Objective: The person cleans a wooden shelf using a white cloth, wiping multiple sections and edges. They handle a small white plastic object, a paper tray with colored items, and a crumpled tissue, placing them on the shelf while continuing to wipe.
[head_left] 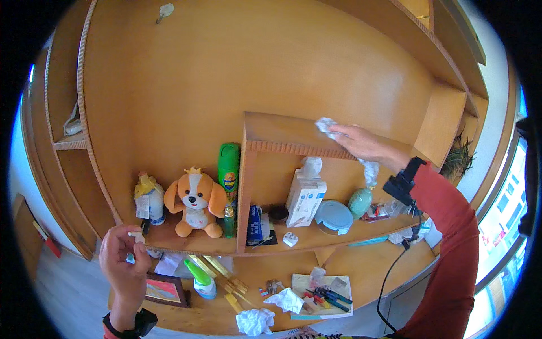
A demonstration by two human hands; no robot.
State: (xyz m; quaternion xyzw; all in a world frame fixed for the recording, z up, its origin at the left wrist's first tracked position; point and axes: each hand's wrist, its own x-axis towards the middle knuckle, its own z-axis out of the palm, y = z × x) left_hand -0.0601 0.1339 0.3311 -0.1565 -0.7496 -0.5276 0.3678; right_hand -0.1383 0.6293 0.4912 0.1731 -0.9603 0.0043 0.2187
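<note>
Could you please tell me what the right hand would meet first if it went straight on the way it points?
Past the white tissue it holds, the right hand would probably meet the wooden back panel first, though depth is unclear.

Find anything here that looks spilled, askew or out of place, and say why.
One crumpled tissue lies at the front of the desk, another by the tray: left loose, they look like litter. No spill is visible.

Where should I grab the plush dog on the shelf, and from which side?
Probably around the plush dog's torso, from the open front: it sits upright facing out, torso narrower than its spread ears, with a tall green object close on the picture's right.
</note>
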